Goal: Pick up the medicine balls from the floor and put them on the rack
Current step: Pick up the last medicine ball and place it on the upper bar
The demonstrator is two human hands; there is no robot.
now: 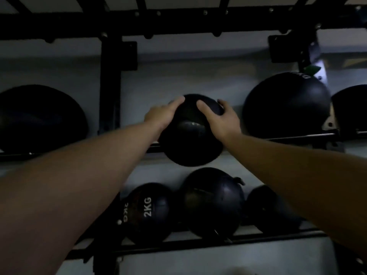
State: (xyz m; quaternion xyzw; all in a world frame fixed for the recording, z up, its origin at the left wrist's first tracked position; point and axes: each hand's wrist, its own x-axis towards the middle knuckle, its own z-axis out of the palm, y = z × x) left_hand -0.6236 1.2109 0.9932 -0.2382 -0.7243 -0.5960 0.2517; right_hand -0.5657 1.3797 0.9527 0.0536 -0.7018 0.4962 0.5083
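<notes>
Fingers (179,100) of both hands curl over a black medicine ball (191,135), gripping it at the rack (297,136) rail. Dim light hides its label.

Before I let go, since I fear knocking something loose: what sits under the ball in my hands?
Under the held ball, on the lower shelf, sit three dark balls: the 2KG ball, a larger middle ball directly beneath, and one at right, partly hidden by your right forearm.

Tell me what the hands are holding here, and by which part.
A round black medicine ball, held at the rack's upper rail: left hand on its upper left side, right hand on its upper right side.
</notes>
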